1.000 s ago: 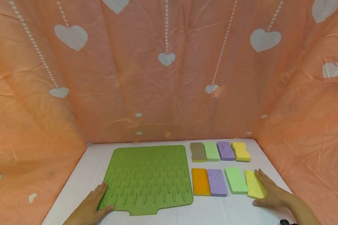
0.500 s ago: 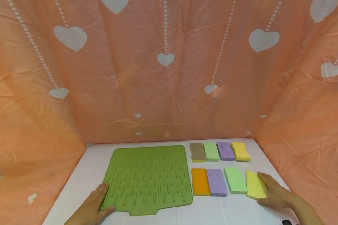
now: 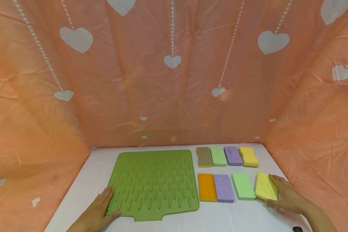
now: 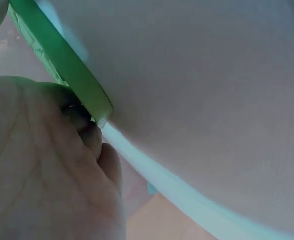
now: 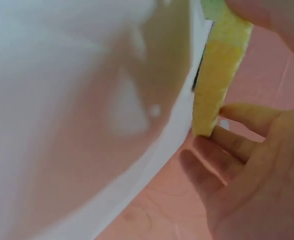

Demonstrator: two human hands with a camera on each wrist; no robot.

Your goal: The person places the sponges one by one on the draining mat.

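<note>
My right hand pinches a yellow sponge between thumb and fingers at the right end of the near row. In the right wrist view the yellow sponge shows edge-on, fingertips along its side, its near end tilted up off the white surface. At the left, my left hand rests against the lower left corner of a ridged green mat, fingers extended along its side and thumb at its front edge. The left wrist view shows the mat's thick edge beside the fingers; some fingertips are hidden.
A light green sponge, a purple sponge and an orange sponge lie left of the held one. Behind them sit brown, green, purple and yellow sponges. Peach curtains surround the white table.
My right hand has closed on the yellow sponge, shifting it slightly right and raising it off the table. The left hand stays at the mat's corner.
</note>
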